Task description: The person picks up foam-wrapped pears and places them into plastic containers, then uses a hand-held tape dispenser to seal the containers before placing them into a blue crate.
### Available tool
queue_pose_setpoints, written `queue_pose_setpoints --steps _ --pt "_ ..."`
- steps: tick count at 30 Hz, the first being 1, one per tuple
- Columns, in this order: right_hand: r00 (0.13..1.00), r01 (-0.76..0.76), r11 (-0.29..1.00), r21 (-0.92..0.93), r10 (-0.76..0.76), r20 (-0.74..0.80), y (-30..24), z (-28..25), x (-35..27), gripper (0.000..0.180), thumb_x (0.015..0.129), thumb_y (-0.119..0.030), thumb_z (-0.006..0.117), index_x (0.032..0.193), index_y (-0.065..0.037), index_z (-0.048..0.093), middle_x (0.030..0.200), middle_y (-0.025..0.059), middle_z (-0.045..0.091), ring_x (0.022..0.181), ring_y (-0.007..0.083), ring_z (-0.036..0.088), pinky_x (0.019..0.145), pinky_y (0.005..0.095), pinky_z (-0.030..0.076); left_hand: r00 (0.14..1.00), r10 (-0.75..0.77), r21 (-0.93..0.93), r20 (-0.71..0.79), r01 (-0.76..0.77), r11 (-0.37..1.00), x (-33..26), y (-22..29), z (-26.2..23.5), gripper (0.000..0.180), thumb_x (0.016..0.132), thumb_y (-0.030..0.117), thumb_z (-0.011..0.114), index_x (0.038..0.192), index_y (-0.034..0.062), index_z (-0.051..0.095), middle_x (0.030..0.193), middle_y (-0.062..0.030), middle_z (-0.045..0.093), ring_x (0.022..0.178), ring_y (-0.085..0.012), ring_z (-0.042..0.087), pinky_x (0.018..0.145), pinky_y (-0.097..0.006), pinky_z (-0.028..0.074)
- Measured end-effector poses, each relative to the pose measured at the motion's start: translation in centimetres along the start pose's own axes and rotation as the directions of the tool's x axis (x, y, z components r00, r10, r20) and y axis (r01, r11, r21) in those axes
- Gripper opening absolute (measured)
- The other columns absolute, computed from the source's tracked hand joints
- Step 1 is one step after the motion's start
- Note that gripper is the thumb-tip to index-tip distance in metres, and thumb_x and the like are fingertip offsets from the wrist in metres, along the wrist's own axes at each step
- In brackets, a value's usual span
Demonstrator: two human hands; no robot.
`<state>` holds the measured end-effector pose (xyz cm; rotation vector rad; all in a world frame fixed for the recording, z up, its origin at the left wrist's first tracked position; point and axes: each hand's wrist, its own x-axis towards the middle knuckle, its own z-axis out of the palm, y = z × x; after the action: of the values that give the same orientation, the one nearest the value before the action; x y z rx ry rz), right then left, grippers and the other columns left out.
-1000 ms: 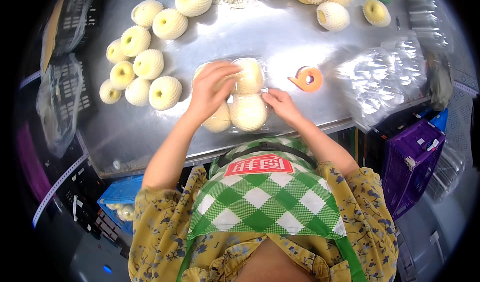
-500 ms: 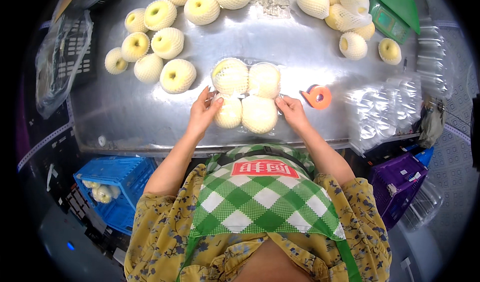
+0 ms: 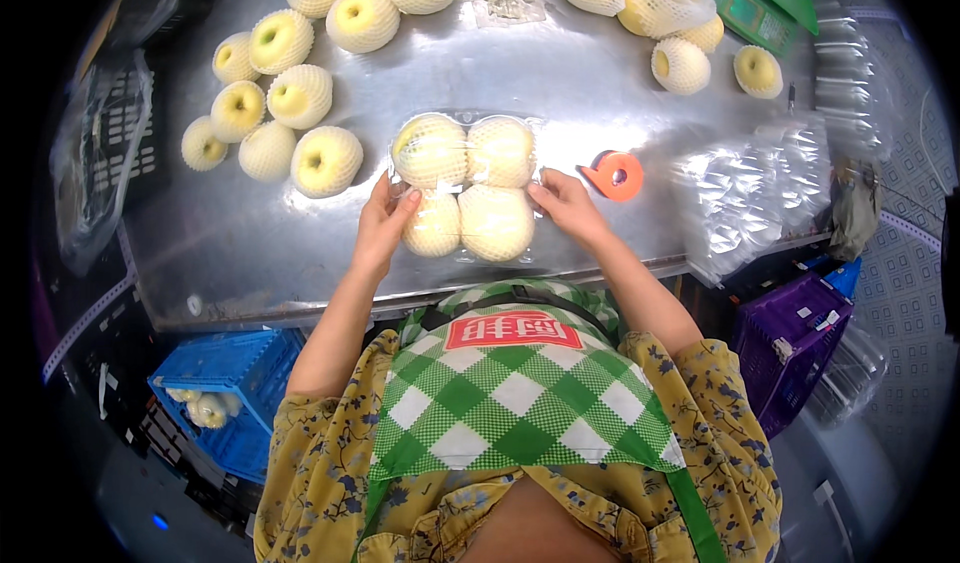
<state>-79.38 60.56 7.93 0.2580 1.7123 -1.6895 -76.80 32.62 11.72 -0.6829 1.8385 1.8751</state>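
A clear plastic box (image 3: 464,119) lies flat on the metal table near its front edge, holding several yellow apples (image 3: 498,221) in white foam nets. My left hand (image 3: 383,221) grips its left side, thumb on top by the lower left apple. On the opposite side my right hand (image 3: 570,206) pinches the box's edge, the thumb showing above and the other fingers partly hidden. Clear film or lid covers the fruit with bright glare. Just right of my right hand rests an orange tape dispenser (image 3: 615,175).
Netted apples (image 3: 327,161) stand loose at the left, more netted apples (image 3: 682,67) at the far right beside a green scale (image 3: 760,8). Empty clear boxes (image 3: 740,198) are stacked to the right. Below the table edge are a blue crate (image 3: 215,363) and a purple crate (image 3: 795,348).
The whole view has shifted and turned slightly, so the table's things appear a little further left. Both hands keep the same hold on the box.
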Motion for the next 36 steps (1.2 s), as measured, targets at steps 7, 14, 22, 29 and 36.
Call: queue_pose_setpoints --steps 7,14,22,29,36 --pt "0.996 0.090 0.986 0.142 -0.092 0.013 2.4 0.3 0.9 0.019 0.091 -0.019 0.059 0.080 -0.004 0.054 0.071 -0.0014 0.053 0.066 0.0061 0.048 0.060 0.0231 0.041 1.000 0.008 -0.020 0.015 -0.008 1.000 0.0 -0.2 0.1 0.072 0.089 0.022 0.061 0.143 -0.0054 0.022 0.127 -0.0172 0.051 0.113 -0.0209 0.051 0.096 -0.032 0.039" --pt "0.999 -0.033 0.993 0.117 0.030 0.031 1.2 -0.2 0.6 0.025 0.094 -0.026 0.055 0.088 -0.002 0.058 0.085 0.0018 0.056 0.082 0.0090 0.053 0.078 0.0258 0.045 0.998 -0.044 -0.032 0.045 0.045 0.998 0.5 -0.2 -0.6 0.064 0.087 0.021 0.064 0.139 -0.0006 0.033 0.120 -0.0147 0.056 0.110 -0.0200 0.053 0.094 -0.032 0.041" --pt "0.972 -0.191 0.941 0.278 0.143 0.185 1.1 -0.4 1.5 0.041 0.094 -0.038 0.054 0.106 0.001 0.056 0.100 0.0041 0.059 0.095 0.0110 0.053 0.087 0.0267 0.042 0.992 -0.065 -0.076 0.112 0.074 0.994 0.9 1.5 -0.3 0.065 0.083 0.020 0.069 0.134 -0.0029 0.036 0.117 -0.0169 0.058 0.106 -0.0207 0.058 0.091 -0.032 0.046" --pt "0.978 -0.090 0.982 0.164 0.056 0.200 1.4 -0.5 0.6 0.040 0.095 -0.025 0.047 0.122 0.005 0.052 0.121 0.0122 0.057 0.110 0.0198 0.055 0.094 0.0330 0.042 0.983 -0.098 -0.112 0.152 0.116 0.987 4.2 -2.2 -0.4 0.081 0.076 0.031 0.076 0.136 -0.0016 0.034 0.120 -0.0184 0.056 0.107 -0.0247 0.058 0.087 -0.035 0.050" --pt "0.976 0.088 0.984 0.153 -0.116 0.184 -0.5 -0.8 -4.2 0.031 0.097 -0.021 0.046 0.114 0.005 0.053 0.116 0.0113 0.057 0.106 0.0180 0.054 0.095 0.0323 0.041 0.969 0.210 -0.138 -0.127 -0.227 0.964 -8.1 -1.3 1.3 0.085 0.074 0.038 0.076 0.136 -0.0020 0.035 0.126 -0.0217 0.051 0.115 -0.0271 0.052 0.096 -0.036 0.043"
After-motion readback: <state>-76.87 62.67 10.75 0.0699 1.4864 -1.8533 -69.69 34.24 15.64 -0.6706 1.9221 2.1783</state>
